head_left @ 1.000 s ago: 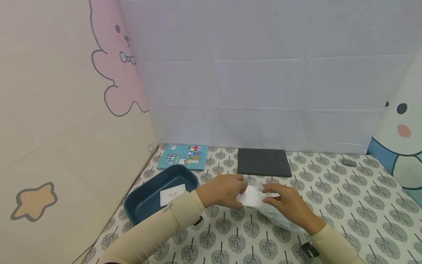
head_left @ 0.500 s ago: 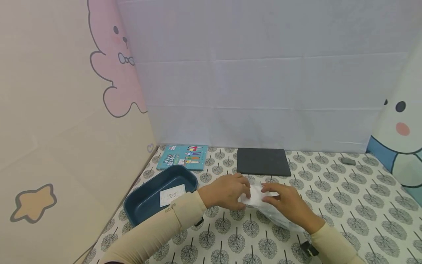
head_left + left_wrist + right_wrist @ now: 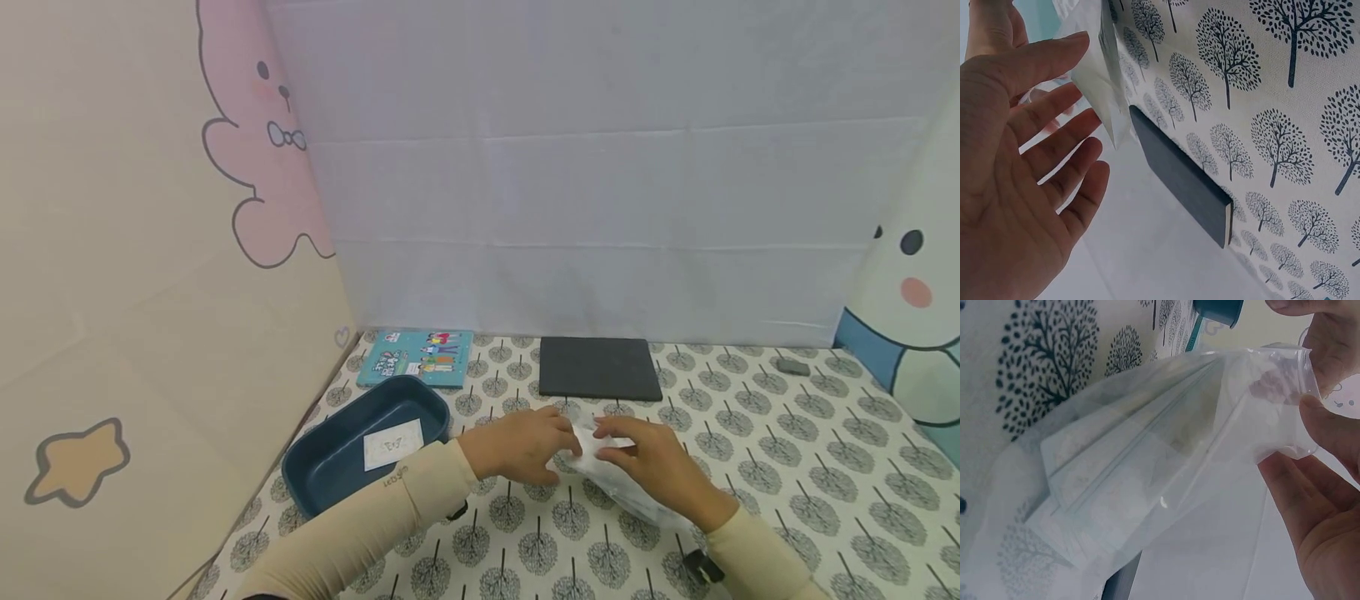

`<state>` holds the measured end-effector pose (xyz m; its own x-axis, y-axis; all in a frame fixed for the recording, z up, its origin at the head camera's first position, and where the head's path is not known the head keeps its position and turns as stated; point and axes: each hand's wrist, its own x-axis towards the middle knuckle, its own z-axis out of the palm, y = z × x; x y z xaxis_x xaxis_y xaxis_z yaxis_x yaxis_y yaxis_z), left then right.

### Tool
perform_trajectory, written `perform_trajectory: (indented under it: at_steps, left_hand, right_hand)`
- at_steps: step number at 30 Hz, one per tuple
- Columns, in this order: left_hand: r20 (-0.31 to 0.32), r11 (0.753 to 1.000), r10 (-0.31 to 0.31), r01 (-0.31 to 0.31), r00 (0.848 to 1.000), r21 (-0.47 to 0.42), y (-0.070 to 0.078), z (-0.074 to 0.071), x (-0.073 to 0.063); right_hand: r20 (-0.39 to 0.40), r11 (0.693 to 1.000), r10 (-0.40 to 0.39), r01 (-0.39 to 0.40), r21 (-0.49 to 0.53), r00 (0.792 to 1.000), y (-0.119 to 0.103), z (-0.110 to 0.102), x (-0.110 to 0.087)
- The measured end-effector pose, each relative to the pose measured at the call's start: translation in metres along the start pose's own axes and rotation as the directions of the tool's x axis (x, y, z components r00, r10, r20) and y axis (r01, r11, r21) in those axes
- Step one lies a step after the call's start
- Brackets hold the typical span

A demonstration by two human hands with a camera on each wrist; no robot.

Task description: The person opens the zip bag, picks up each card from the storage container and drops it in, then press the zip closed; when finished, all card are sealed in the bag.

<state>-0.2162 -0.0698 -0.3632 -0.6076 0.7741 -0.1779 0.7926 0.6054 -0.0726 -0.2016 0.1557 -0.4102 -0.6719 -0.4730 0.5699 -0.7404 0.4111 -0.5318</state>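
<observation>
A clear plastic bag (image 3: pixel 1235 434) with several flat white packets (image 3: pixel 1100 475) inside lies slanted above the patterned cloth. My right hand (image 3: pixel 656 462) grips the bag near its mouth, thumb and fingers on either side of the film. On the other side of the mouth is my left hand (image 3: pixel 517 446), its fingers relaxed and spread from the thumb. In the left wrist view, the left fingertips (image 3: pixel 1088 119) are close to the bag's film (image 3: pixel 1100 75); whether they touch it is unclear. Left of the hands, a white packet (image 3: pixel 393 444) with writing lies in the blue bin (image 3: pixel 296 487).
A blue illustrated book (image 3: pixel 412 358) lies at the back left. Behind the hands is a flat black rectangular object (image 3: pixel 600 368). A small grey item (image 3: pixel 792 367) sits at the back right. Printed fabric walls (image 3: pixel 187 333) enclose the table.
My left hand has drawn back a little from the bag's mouth, and its fingers now sit lower and more apart from the white contents. My right hand has stayed in place.
</observation>
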Motion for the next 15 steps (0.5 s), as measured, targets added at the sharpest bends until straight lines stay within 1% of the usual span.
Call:
perform_trajectory:
  at_steps: [7, 15]
  left_hand:
    - [0.003, 1.000, 0.024, -0.024, 1.000, -0.010, 0.0054, -0.0003, 0.0002]
    - [-0.010, 0.999, 0.034, -0.034, 0.999, -0.021, 0.0036, 0.0014, -0.0014]
  right_hand:
    - [-0.009, 1.000, 0.001, -0.001, 0.008, 1.000, -0.0011, 0.0001, 0.0001]
    - [-0.011, 1.000, 0.005, -0.005, -0.009, 1.000, -0.0021, -0.0010, -0.0001]
